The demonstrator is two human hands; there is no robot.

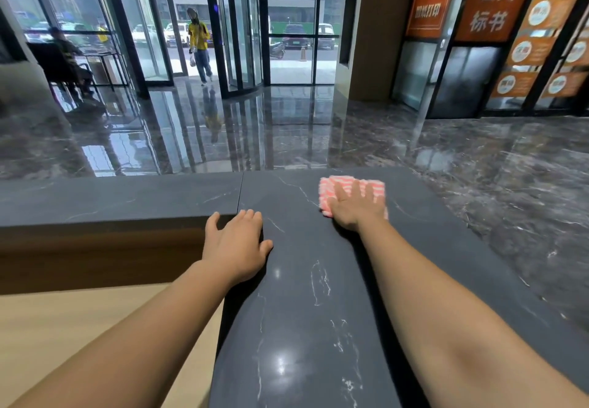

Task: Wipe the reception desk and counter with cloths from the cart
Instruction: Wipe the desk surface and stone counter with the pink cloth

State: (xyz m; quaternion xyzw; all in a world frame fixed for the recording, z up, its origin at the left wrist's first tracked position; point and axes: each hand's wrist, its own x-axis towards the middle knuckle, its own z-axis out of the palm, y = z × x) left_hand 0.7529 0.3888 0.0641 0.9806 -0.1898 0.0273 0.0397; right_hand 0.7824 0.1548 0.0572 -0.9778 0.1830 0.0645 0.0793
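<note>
A dark marble counter (306,296) runs away from me and turns left at a corner. A pink and white striped cloth (331,184) lies flat near the counter's far right corner. My right hand (357,205) presses down on the cloth with spread fingers, palm flat. My left hand (236,245) rests on the counter's inner edge at the corner, fingers over the top, holding nothing. Below the counter on the left lies the lower light wooden desk (63,328).
Beyond the counter stretches a glossy dark marble floor (446,152). A person in a yellow top (199,44) walks in through the glass doors. Another person sits at the far left (63,53). Orange signs (497,2) cover the right wall.
</note>
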